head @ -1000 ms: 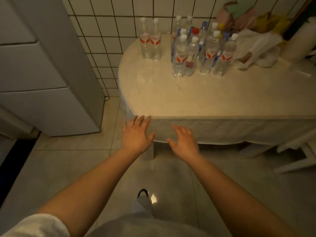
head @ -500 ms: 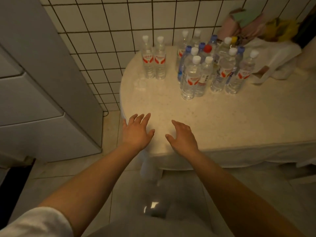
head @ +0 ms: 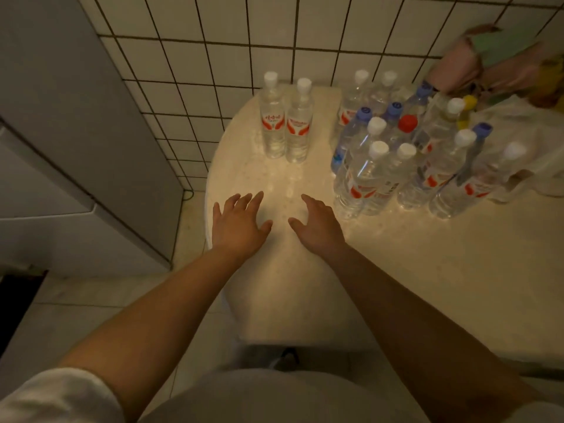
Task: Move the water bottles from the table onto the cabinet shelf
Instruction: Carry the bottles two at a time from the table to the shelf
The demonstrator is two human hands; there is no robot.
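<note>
White-tiled wall behind pale desk (head: pixel 427 285). Left hand (head: pixel 239 227) and right hand (head: pixel 317 228) both spread, holding nothing. Two upright bottles (head: pixel 285 123) straight ahead of the fingers (head: pixel 256 198); bottle cluster (head: pixel 406 160) nearer right hand.

Beyond the fingertips of the left hand (head: pixel 239 225), a pair of clear water bottles (head: pixel 286 123) shows white caps and red-and-white labels. Ahead and to the right of the right hand (head: pixel 317 225), a cluster of clear water bottles (head: pixel 406 160) carries white, blue, red and yellow caps, some labels red. Under both hands the table (head: pixel 427 270) is cream with pale speckles. Past the bottles, the wall tiles (head: pixel 213 71) are white with dark grout in a grid. Left of the left hand, the cabinet (head: pixel 61 132) is plain grey.
</note>
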